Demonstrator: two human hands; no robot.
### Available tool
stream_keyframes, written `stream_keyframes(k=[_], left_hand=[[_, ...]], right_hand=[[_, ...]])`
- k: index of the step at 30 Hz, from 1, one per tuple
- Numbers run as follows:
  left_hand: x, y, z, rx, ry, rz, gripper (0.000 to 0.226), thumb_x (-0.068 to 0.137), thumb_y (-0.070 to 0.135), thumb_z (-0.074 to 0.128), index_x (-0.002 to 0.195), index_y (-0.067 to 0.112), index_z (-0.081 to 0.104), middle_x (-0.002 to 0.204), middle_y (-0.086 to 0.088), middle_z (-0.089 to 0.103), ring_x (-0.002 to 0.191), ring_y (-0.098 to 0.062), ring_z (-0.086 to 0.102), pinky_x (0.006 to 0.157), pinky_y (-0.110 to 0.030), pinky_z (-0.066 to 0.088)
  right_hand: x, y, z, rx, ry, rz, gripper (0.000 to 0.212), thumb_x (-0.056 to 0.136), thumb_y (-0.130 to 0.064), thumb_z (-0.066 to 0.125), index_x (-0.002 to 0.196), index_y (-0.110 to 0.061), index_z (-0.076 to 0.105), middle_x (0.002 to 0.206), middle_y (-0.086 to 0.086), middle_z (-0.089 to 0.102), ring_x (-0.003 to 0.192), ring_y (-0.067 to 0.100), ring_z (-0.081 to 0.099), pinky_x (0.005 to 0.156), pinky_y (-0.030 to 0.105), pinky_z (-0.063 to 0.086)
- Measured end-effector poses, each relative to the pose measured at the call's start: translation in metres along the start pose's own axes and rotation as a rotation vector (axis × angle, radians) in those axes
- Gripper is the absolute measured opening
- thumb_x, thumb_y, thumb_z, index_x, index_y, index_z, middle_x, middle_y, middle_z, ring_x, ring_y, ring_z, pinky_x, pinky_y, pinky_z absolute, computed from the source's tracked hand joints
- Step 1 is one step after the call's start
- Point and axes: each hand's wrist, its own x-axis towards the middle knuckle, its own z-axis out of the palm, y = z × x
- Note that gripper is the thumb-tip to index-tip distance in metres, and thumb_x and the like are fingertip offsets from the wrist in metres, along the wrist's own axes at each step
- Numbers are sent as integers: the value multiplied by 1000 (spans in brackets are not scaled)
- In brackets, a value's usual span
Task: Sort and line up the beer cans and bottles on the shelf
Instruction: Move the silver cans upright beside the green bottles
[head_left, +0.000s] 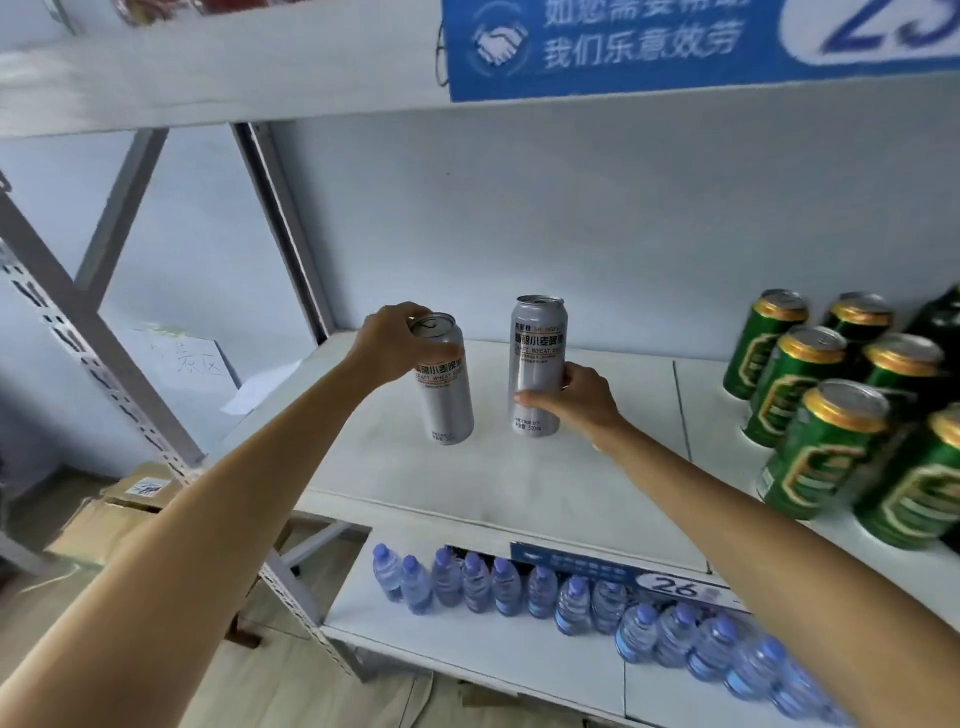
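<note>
Two tall silver beer cans are over the white shelf. My left hand grips the left silver can round its top; the can tilts slightly and whether its base touches the shelf I cannot tell. My right hand grips the right silver can round its lower half; it stands upright. To the right, several green beer cans with gold rims stand in rows, and a dark green bottle shows at the right edge behind them.
A blue sign hangs from the shelf above. On the lower shelf stand several water bottles with blue caps, behind a "26" label. Cardboard boxes lie on the floor at left, beside the grey shelf upright.
</note>
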Motion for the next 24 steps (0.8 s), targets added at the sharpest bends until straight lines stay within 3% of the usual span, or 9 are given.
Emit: stream_keyframes(k=[4, 8, 13, 20, 24], left_hand=[[-36, 32, 20, 32, -41, 39, 54, 62, 38, 85, 110, 22, 67, 98, 3, 67, 95, -17, 63, 75, -29, 52], [-71, 67, 43, 58, -92, 101, 56, 61, 41, 85, 110, 24, 67, 100, 3, 67, 95, -16, 62, 76, -29, 52], [-112, 111, 81, 14, -198, 167, 54, 61, 39, 85, 110, 23, 67, 101, 2, 67, 96, -18, 63, 80, -34, 53], [-174, 197, 153, 35, -287, 257, 57, 62, 39, 85, 113, 23, 65, 104, 0, 68, 97, -21, 64, 83, -37, 56], [-207, 254, 206, 59, -304, 310, 65, 59, 43, 86, 117, 24, 62, 106, 1, 66, 97, -18, 62, 84, -34, 54]], right_hand=[[-47, 21, -35, 37, 27, -9, 68, 43, -59, 75, 102, -25, 69, 98, -5, 73, 92, 15, 69, 85, 42, 57], [-99, 41, -71, 49, 67, -4, 52, 56, -48, 80, 101, -25, 69, 99, -4, 72, 91, 13, 67, 81, 33, 55], [-160, 80, -121, 76, 121, 80, 67, 45, -51, 81, 105, -23, 70, 102, -5, 73, 92, 13, 69, 87, 38, 56], [-240, 139, -219, 106, 212, 151, 60, 51, -41, 85, 106, -21, 70, 103, -2, 74, 91, 14, 69, 86, 37, 56], [-272, 175, -288, 181, 254, 143, 50, 64, -25, 85, 110, -18, 68, 103, -1, 71, 87, 11, 67, 75, 26, 54]])
